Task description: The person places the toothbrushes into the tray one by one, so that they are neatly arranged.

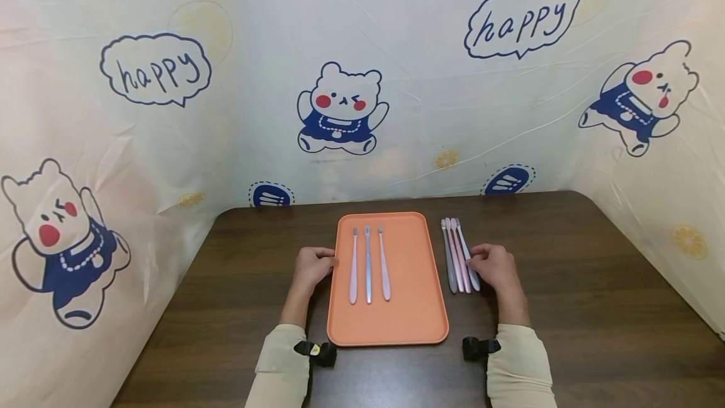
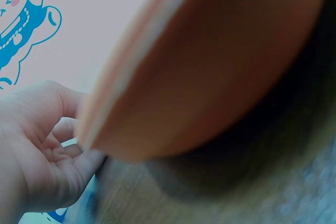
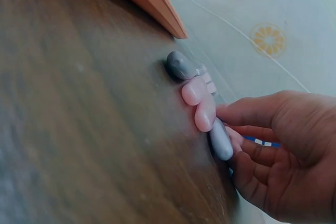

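Note:
In the head view, an orange tray (image 1: 416, 269) lies on the table with three toothbrushes on it: a pinkish one (image 1: 354, 269), a blue one (image 1: 368, 269) and another pinkish one (image 1: 384, 269). My left hand (image 1: 311, 267) pinches the tray's left rim; the left wrist view shows thumb and fingers at that edge (image 2: 92, 124). Right of the tray, several toothbrushes lie side by side: a dark grey one (image 3: 179, 65), pink ones (image 3: 206, 115) and a grey-blue one (image 3: 221, 140) outermost. My right hand (image 1: 494, 264) pinches the grey-blue toothbrush, its thumb near the pink handles.
The dark wooden table (image 1: 578, 282) runs up to a printed curtain (image 1: 419, 112) at the back and sides. Black wrist straps (image 1: 480, 347) sit at both cuffs, close to the tray's front corners.

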A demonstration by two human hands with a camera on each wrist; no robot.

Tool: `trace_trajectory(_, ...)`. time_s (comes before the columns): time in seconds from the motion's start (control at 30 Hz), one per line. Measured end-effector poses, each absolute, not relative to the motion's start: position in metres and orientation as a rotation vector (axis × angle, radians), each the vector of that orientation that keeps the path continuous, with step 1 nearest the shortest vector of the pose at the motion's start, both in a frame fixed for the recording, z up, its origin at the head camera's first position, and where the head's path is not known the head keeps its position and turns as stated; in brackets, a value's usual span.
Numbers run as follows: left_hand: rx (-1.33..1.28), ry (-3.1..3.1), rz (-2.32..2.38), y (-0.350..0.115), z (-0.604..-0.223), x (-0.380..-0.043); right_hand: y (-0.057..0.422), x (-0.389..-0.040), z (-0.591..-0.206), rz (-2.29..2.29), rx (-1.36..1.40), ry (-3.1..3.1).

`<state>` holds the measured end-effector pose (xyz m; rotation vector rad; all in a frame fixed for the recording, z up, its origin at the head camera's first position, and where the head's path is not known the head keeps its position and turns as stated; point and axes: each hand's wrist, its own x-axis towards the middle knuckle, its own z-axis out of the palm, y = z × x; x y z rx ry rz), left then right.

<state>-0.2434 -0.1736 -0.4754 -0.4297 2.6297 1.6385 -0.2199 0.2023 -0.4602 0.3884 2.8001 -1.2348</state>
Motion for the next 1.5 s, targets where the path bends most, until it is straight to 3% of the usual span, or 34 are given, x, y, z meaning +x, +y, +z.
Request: trace_trajectory(1.5,-0.438,2.622,1.625,-0.1741,-0.4729,-0.2427,0.1974,-0.2245,-0.4619,-1.115,0.518,2.831)
